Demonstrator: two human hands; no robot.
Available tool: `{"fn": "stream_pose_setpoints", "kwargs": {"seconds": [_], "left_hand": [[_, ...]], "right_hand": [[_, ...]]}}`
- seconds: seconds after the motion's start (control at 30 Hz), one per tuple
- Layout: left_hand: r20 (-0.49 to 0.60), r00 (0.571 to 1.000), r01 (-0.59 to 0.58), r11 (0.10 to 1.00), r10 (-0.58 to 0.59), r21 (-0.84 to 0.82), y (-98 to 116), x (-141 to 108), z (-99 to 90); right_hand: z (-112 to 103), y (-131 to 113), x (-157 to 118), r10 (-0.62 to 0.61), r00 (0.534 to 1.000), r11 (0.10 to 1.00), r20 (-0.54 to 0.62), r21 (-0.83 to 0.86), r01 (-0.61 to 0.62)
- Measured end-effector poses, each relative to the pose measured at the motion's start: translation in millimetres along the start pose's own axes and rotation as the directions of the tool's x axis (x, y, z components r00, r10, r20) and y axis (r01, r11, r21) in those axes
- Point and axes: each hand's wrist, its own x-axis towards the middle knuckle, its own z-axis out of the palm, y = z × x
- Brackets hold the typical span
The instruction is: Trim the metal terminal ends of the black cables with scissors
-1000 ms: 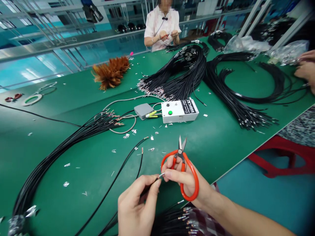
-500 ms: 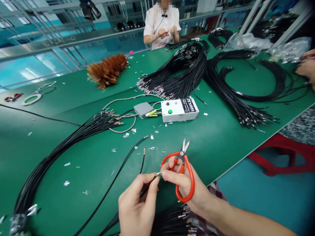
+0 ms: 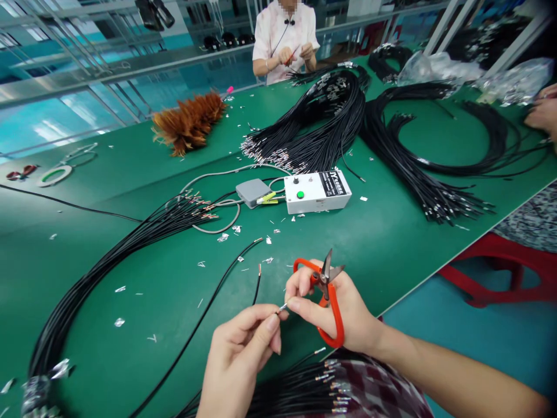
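Note:
My left hand (image 3: 246,351) pinches a black cable near its silvery end (image 3: 282,307). The thumb and forefinger of my right hand (image 3: 324,302) close on the tip of that end, and the same hand carries scissors (image 3: 333,307) with red handles, blades parted and pointing up. Below my hands a bundle of black cables (image 3: 287,392) with bared ends lies over a checked cloth. Two loose cable ends, one longer (image 3: 217,290) and one shorter (image 3: 257,287), rest left of my hands.
Beyond my hands sit a white box (image 3: 317,191) with a green button and a grey block (image 3: 253,193). Cable bundles (image 3: 108,255) lie left, back and right, with an orange-brown feathery duster (image 3: 189,122). Across the table (image 3: 374,249) a person (image 3: 285,40) works; another person's hand (image 3: 543,113) shows right.
The scissors have tilted to the right and their blades are wider apart. My left fingers have closed further over the cable end. More of the checked cloth and the cable bundle below shows.

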Motion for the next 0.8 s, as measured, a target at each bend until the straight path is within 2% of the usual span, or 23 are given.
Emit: {"fn": "stream_pose_setpoints", "kwargs": {"seconds": [0.23, 0.33, 0.4, 0.43, 0.5, 0.57, 0.63, 0.7, 0.8], "left_hand": [[0.026, 0.999, 0.033, 0.995, -0.031, -0.098, 1, 3, -0.6], [-0.008, 1.0, 0.017, 0.995, -0.018, -0.096, 2, 4, -2.7], [-0.067, 0.998, 0.0, 0.995, -0.007, -0.1, 2, 5, -4.0], [-0.093, 0.996, -0.004, 0.995, -0.006, -0.103, 2, 5, -4.5], [-0.116, 0.993, -0.022, 0.995, 0.01, -0.102, 1, 5, -4.8], [-0.126, 0.99, -0.067, 0.995, 0.057, -0.078, 0, 6, -4.2], [-0.143, 0.982, -0.123, 0.992, 0.12, -0.016, -1, 7, -2.8], [-0.162, 0.97, -0.171, 0.983, 0.179, 0.064, -2, 8, -0.8], [-0.162, 0.952, -0.232, 0.958, 0.259, 0.168, -3, 9, 2.4]], "right_hand": [[-1, 5, 4, -0.057, 0.998, 0.996, 0.019, -0.066, 0.058], [-4, 4, 5, 0.011, 1.0, 0.995, -0.004, -0.095, -0.011], [-10, 3, 3, 0.11, 0.994, 0.977, -0.009, -0.181, -0.109], [-15, 2, 1, 0.17, 0.985, 0.952, -0.005, -0.256, -0.166], [-24, 1, -6, 0.297, 0.955, 0.848, 0.012, -0.463, -0.258], [-30, 0, -13, 0.375, 0.927, 0.709, 0.032, -0.654, -0.264], [-33, -1, -18, 0.421, 0.905, 0.614, 0.064, -0.754, -0.233], [-30, -3, -19, 0.464, 0.88, 0.591, 0.101, -0.775, -0.223], [-24, -9, -12, 0.519, 0.842, 0.613, 0.147, -0.751, -0.246]]}}
